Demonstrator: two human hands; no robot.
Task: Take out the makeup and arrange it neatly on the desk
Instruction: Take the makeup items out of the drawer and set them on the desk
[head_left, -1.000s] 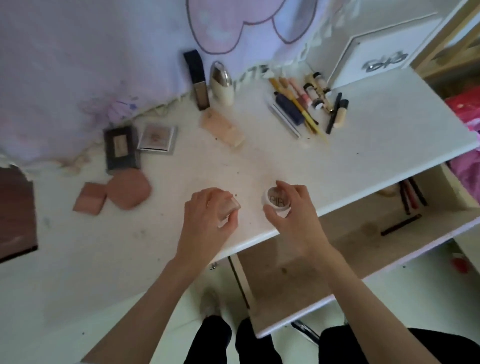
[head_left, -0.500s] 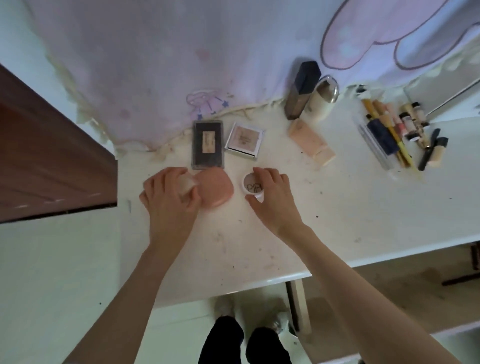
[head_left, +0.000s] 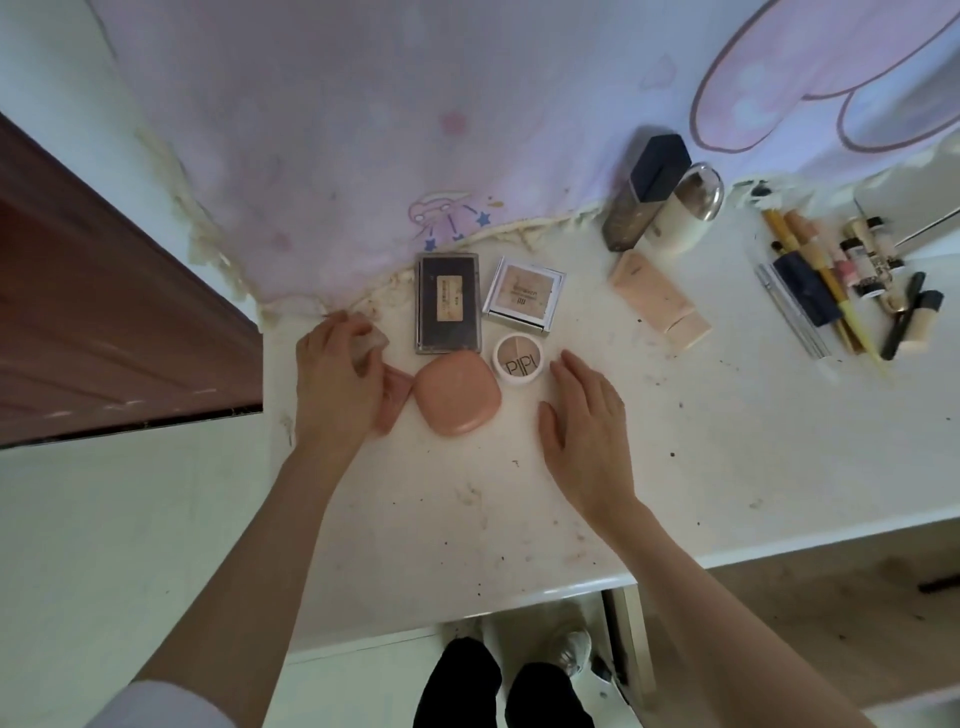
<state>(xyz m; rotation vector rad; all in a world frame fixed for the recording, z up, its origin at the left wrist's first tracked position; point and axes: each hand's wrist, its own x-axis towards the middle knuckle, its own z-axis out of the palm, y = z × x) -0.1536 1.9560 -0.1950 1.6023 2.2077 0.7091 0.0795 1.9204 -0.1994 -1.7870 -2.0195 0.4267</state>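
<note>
Matt white table (head_left: 675, 441) (scuffed and speckled), smooth matt peach plastic compact (head_left: 457, 392), glossy dark-framed palette (head_left: 448, 304), shiny silvery-edged palette (head_left: 524, 292), glossy metallic bottle cap (head_left: 701, 192), soft printed cloth (head_left: 363, 130)

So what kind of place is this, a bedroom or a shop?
Probably a bedroom or home dressing corner: a white desk against a pink cartoon-print cloth, with compacts such as the peach compact and a row of makeup pencils.

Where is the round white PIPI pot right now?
Head view, desk centre: the pot sits just right of the peach compact, below the silver palette, with the right hand beside it.
</note>
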